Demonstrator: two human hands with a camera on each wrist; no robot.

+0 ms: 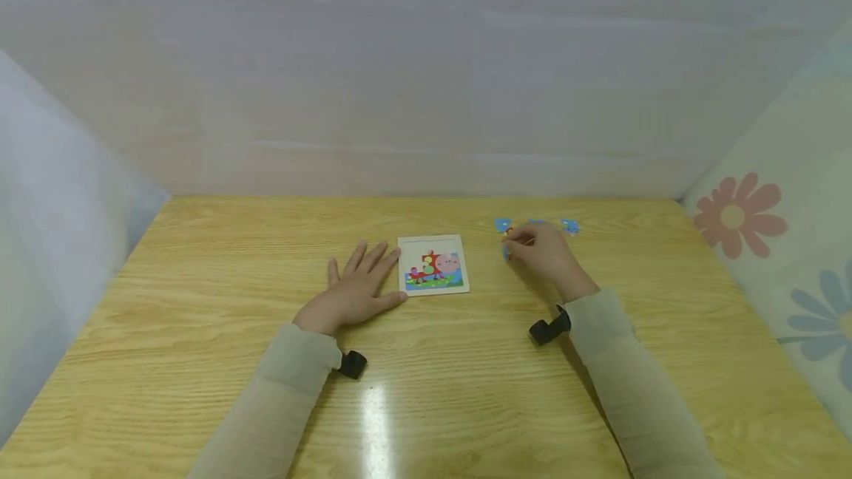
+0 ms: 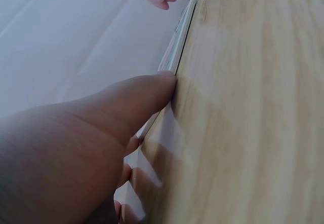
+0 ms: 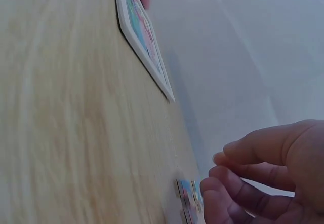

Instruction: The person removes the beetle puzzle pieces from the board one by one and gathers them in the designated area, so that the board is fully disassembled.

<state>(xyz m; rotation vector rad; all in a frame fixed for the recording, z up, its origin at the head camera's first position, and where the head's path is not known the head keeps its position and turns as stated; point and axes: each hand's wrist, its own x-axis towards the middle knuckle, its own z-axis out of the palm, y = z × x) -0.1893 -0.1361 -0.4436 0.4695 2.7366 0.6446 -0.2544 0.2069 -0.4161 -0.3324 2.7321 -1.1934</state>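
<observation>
A square puzzle board point(image 1: 401, 272) with a pale frame lies mid-table, partly filled with a picture of a pink pig face on red. My left hand point(image 1: 356, 294) lies flat at its left side, fingers spread. In the left wrist view the thumb point(image 2: 147, 95) touches the frame's edge. To the right of the board, my right hand point(image 1: 549, 253) hovers over loose puzzle pieces point(image 1: 569, 226). Its fingers point(image 3: 248, 150) are loosely bent, and no piece shows between the tips in the right wrist view. Some pieces point(image 3: 186, 198) lie just below them, partly hidden by the hand.
The wooden table point(image 1: 200, 265) ends at a pale backdrop point(image 1: 399, 94) behind. A flower-patterned cloth point(image 1: 799, 257) borders the right side. Black bands with small cameras point(image 1: 551, 327) sit on both wrists. Another blue piece point(image 1: 502, 224) lies left of the right hand.
</observation>
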